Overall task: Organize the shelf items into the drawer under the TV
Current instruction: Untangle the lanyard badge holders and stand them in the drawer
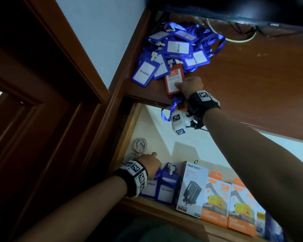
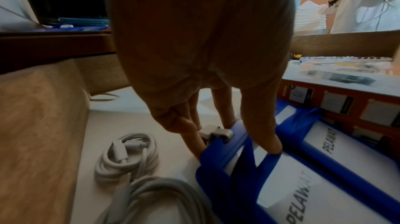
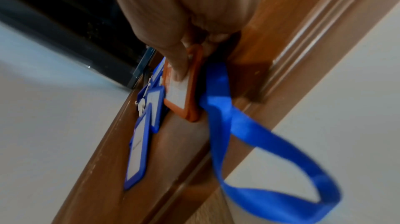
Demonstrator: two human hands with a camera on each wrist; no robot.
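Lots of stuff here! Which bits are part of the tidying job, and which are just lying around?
Part of the job:
- red badge holder, pinched by the right hand
- blue badge pile on the shelf
- blue badges in the drawer, touched by the left hand

Just there:
- charger boxes
- white cables

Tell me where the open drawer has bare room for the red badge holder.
The pale drawer floor lies bare behind the boxed chargers, right of the coiled white cables. The front is crowded: blue badge holders under the left hand, then boxes. The right hand holds the red badge holder.
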